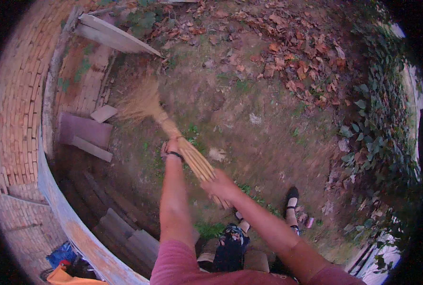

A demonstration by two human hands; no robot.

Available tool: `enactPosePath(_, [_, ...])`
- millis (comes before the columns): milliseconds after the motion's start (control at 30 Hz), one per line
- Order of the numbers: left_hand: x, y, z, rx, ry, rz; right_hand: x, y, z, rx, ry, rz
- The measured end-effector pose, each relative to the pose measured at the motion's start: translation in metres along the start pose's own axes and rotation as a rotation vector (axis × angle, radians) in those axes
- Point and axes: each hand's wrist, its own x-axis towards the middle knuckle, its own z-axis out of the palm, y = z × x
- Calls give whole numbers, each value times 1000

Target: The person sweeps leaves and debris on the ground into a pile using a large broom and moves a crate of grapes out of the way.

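I hold a straw broom (187,149) with both hands over bare earth. My left hand (172,146), with a dark band at the wrist, grips the bundled handle midway. My right hand (220,185) grips the handle's lower end, closer to my body. The broom's bushy head (139,102) points up and left, touching the ground near the brick wall. My feet in black sandals (292,194) show below my arms.
A curved brick wall (16,128) runs along the left, with flat slabs (85,130) and a grey board (111,35) leaning near it. Dry brown leaves (297,57) lie scattered at the top right. Green ivy (378,128) covers the right side. Stacked planks (126,232) lie at lower left.
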Motion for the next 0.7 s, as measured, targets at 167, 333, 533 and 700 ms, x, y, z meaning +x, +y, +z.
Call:
enactPosePath(167, [-155, -119, 124, -15, -472, -330, -149, 90, -60, 292, 383, 17])
enactPosePath(333, [-325, -239, 146, -146, -812, -427, -362, 112, -74, 407, 573, 141])
enactPosePath(533, [-387, -254, 183, -481, -902, -779, -465, 96, -75, 323, 696, 361])
enactPosePath(700, [-453, -291, 147, -444, -891, -803, -486, 107, -86, 251, 700, 417])
